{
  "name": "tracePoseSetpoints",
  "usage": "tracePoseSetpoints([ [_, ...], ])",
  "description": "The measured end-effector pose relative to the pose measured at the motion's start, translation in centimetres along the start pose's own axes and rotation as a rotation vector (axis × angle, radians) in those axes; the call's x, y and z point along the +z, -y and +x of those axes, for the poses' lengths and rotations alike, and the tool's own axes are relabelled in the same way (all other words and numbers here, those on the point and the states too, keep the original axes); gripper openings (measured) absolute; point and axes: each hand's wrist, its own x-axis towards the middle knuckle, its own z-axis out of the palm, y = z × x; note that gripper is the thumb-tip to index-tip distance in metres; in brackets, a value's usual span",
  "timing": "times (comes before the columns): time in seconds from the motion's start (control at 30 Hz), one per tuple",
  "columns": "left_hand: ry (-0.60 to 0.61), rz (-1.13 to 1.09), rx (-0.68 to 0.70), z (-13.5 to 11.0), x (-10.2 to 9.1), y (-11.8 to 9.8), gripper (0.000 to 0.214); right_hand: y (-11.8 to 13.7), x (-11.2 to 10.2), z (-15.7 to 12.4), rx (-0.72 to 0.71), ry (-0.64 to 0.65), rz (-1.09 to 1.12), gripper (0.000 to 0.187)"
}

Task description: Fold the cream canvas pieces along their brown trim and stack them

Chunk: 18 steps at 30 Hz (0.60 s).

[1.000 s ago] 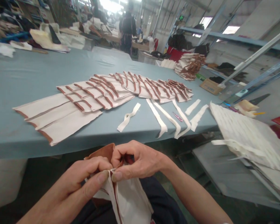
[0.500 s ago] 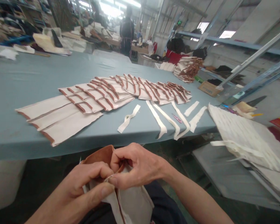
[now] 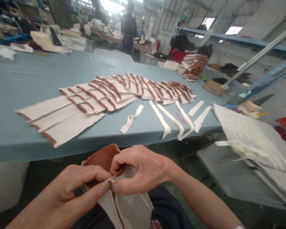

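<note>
A fabric panel (image 3: 133, 206), off-white on one side and brown on the other, hangs over my lap in front of the table edge. My left hand (image 3: 83, 187) pinches its upper edge between thumb and fingers at a seam. Right beside it, my right hand (image 3: 135, 168) grips the same edge, thumb on the pale side and fingers curled over onto the brown side. The two thumb tips almost meet at the dark seam line. Folded fingers hide part of the edge between them.
On the blue-covered table (image 3: 76, 70) lies a fanned row of similar panels (image 3: 119, 89). Pale strips (image 3: 160, 117) and a small pink tool (image 3: 181, 118) lie nearer me. At right stands a board with strips (image 3: 250, 136). A person (image 3: 128, 31) stands far back.
Both hands keep hold of the panel edge. My left hand has shifted slightly left, its thumb drawing back, and more of the brown side shows. The view has tilted a little.
</note>
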Motion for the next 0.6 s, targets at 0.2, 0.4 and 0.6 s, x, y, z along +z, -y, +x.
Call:
tracePoseSetpoints([
  [0.2,0.071,-0.05,0.037,0.8,-0.9,-0.3,0.033,0.0,-0.2,0.2,0.04,0.02,0.023,0.022],
  [0.4,0.038,0.012,0.071,1.6,-0.9,-0.9,0.024,0.4,0.0,0.5,0.055,0.007,-0.084,0.021],
  [0.6,-0.007,0.078,0.177,2.8,-0.7,-0.9,0.026,0.4,0.2,0.8,0.097,-0.006,-0.115,0.016],
])
